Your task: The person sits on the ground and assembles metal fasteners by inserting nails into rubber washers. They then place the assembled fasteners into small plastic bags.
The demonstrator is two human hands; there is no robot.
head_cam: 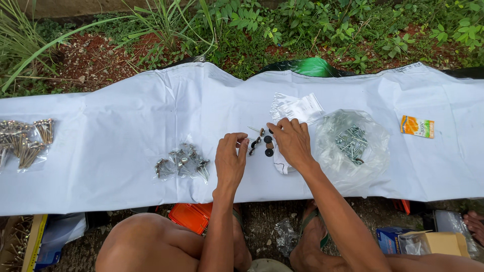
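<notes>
Outdoors in daylight — a white sheet (101, 151) over a bench, green weeds (302, 20) and reddish soil (91, 55) behind.

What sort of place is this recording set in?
Most likely an outdoor, makeshift work spot on the ground. A white sheet serves as the work surface, with grass and weeds growing in bare soil beyond it. Bags of screws lie on the sheet, near the right hand.

**Hands among screws on a white sheet**

We see our left hand (230, 160) and right hand (291, 141) fingering loose screws and black washers (264, 143) on the white sheet (116, 131), between a small filled bag (182, 162) and an open bag of screws (352, 143).
</notes>
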